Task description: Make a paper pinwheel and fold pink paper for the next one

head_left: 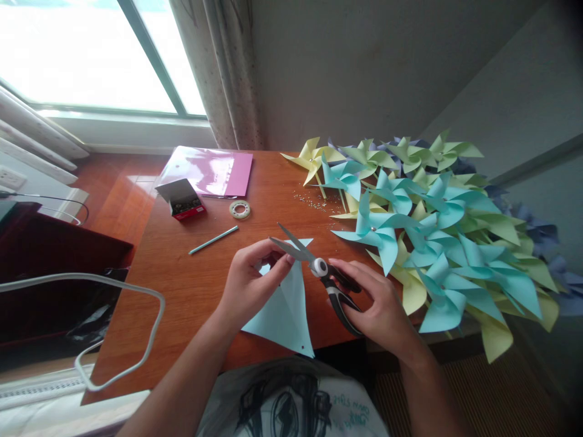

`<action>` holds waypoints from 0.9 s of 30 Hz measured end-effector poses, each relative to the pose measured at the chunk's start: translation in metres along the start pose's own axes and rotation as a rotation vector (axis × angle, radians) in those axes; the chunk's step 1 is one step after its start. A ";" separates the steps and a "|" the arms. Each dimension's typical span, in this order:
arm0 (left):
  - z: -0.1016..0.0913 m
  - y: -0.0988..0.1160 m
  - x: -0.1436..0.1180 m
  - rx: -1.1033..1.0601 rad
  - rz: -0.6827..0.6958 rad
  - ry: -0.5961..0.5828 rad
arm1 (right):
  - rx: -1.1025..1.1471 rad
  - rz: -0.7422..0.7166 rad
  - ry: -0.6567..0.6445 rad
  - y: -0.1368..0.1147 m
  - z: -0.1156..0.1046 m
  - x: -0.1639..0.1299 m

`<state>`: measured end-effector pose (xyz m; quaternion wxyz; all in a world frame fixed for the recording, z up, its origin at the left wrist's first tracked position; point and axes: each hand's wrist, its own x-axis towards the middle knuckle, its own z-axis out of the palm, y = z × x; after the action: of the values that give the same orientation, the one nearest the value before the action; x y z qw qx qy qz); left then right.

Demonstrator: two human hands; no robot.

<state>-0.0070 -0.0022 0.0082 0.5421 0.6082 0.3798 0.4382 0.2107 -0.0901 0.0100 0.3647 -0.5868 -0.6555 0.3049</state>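
Observation:
My left hand (252,280) pinches a light blue paper sheet (285,315) that lies on the wooden table (195,285), near its front edge. My right hand (380,306) grips the black handles of a pair of scissors (319,267). The scissor blades are open and point up-left over the top of the sheet, close to my left fingertips. The sheet's lower corner hangs over the table edge above my lap.
A heap of blue, yellow and green paper pinwheels (428,237) covers the table's right side. At the back left lie a pink folder (209,170), an open red box of pins (182,200), a tape roll (239,209) and a blue stick (214,240). Small beads (310,200) are scattered.

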 end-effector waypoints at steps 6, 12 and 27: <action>0.000 -0.001 0.000 0.006 0.024 -0.010 | -0.018 -0.013 0.006 -0.001 -0.001 -0.001; 0.000 -0.002 -0.001 0.012 0.035 -0.014 | -0.049 -0.013 0.006 -0.001 -0.002 -0.002; 0.001 0.000 0.000 0.029 0.074 -0.028 | -0.062 -0.002 -0.010 -0.005 -0.006 -0.006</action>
<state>-0.0063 -0.0025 0.0086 0.5222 0.6356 0.3557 0.4437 0.2134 -0.0964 0.0168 0.3435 -0.5953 -0.6672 0.2871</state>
